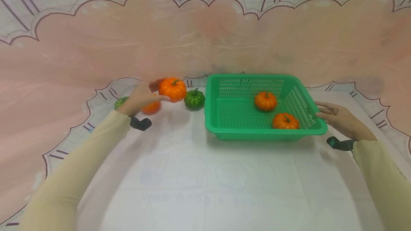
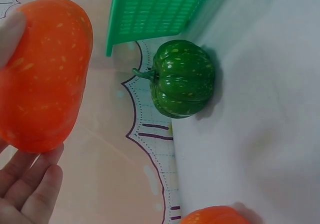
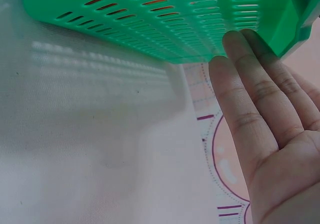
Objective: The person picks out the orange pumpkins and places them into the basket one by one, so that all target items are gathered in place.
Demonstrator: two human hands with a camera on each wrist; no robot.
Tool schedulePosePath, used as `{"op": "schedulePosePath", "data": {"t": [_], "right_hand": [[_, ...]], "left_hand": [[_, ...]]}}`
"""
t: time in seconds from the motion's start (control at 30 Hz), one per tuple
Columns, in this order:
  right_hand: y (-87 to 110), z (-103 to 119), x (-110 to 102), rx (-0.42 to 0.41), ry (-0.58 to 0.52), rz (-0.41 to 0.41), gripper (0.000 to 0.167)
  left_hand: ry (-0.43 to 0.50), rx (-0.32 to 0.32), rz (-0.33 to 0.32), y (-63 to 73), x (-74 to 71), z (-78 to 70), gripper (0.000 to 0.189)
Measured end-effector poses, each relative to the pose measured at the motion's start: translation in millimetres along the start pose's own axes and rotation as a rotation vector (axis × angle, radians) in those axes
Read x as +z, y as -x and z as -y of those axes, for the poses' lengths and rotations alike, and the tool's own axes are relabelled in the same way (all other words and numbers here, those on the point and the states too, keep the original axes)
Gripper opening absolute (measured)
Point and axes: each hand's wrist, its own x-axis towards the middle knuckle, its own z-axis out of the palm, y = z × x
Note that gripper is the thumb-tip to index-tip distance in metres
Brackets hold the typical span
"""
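My left hand (image 1: 141, 95) grips an orange mini pumpkin (image 1: 172, 90) between thumb and fingers, raised above the table left of the basket. In the left wrist view the same pumpkin (image 2: 47, 76) fills the upper left, with the fingers under it. My right hand (image 1: 341, 118) is at the right end of a green plastic basket (image 1: 212, 130), its fingers extended. The right wrist view shows those straight fingers (image 3: 260, 88) against the basket's slotted side (image 3: 165, 13). Inside the basket sit two orange pumpkins, one farther back (image 1: 265, 101) and one near the front wall (image 1: 285, 121).
A green pumpkin (image 1: 194, 99) stands just left of the basket. Another orange pumpkin (image 1: 151, 107) lies below the left hand, and a further green one (image 1: 120, 102) is partly hidden behind the left wrist. A white printed cloth (image 1: 205, 174) covers the table.
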Motion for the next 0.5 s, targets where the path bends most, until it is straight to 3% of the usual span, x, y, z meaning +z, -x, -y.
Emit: {"op": "schedulePosePath", "data": {"t": [0.17,0.5], "right_hand": [[-0.5,0,-1,-0.015,-0.014,0.011,0.064],[-0.6,-2,-1,-0.019,-0.039,0.011,0.062]], "left_hand": [[0.014,0.017,-0.017,-8.3,-2.5,-6.9,0.085],[-0.034,0.097,0.026,-20.0,-5.9,-22.6,0.077]]}}
